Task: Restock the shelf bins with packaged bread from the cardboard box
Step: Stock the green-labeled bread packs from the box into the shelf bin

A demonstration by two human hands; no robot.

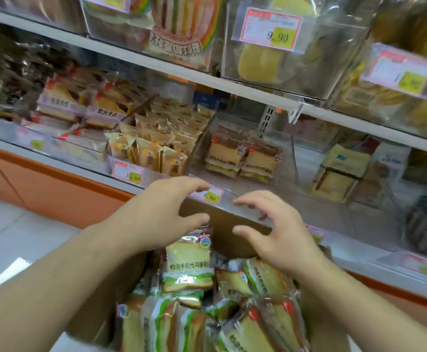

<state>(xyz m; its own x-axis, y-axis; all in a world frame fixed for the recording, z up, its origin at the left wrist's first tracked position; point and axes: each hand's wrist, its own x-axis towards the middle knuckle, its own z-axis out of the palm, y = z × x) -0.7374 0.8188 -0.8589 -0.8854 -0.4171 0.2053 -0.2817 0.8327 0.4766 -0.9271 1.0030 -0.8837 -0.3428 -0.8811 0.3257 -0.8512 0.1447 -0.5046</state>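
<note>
A brown cardboard box (pixel 222 224) stands below me, filled with several packs of sliced toast bread in clear wrappers with green bands; one pack (pixel 188 265) stands upright at the back of the box. My left hand (pixel 161 212) hovers over the box's far edge with fingers spread and holds nothing. Beside it, my right hand (pixel 275 229) is likewise open above the box. Just behind the hands is a clear shelf bin (pixel 283 174) holding two of the same toast packs (pixel 242 158).
Neighbouring clear bins hold small yellow cake packs (pixel 151 153), sandwich bread (pixel 80 107) and boxed toast (pixel 339 174). Price tags (pixel 208 195) hang on the bin fronts. An upper shelf (pixel 207 82) carries more bins. White floor tiles (pixel 9 240) lie to the left.
</note>
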